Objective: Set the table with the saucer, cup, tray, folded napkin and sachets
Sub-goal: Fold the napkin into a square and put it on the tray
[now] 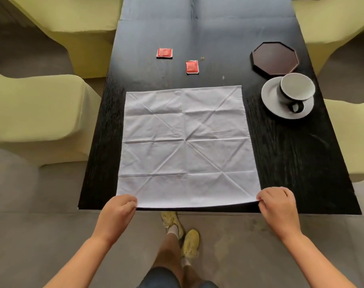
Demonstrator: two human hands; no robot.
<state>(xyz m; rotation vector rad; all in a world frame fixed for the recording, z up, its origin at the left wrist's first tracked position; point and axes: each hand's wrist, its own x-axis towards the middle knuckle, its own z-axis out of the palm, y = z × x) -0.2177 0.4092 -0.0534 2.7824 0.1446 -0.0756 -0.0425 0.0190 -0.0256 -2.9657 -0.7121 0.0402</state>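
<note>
I've got L hand (117, 206) & R hand (275, 202) each pinching a near corner of the napkin (187, 140); uneven lift w/ one side leading could skew the fold.

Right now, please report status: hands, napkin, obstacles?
Left hand, right hand each pinch a near napkin corner. Napkin flat, unfolded. Sachets, tray, cup clear of it.

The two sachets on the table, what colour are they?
Both sachets are red with pale edges, seen in the head view.
</note>
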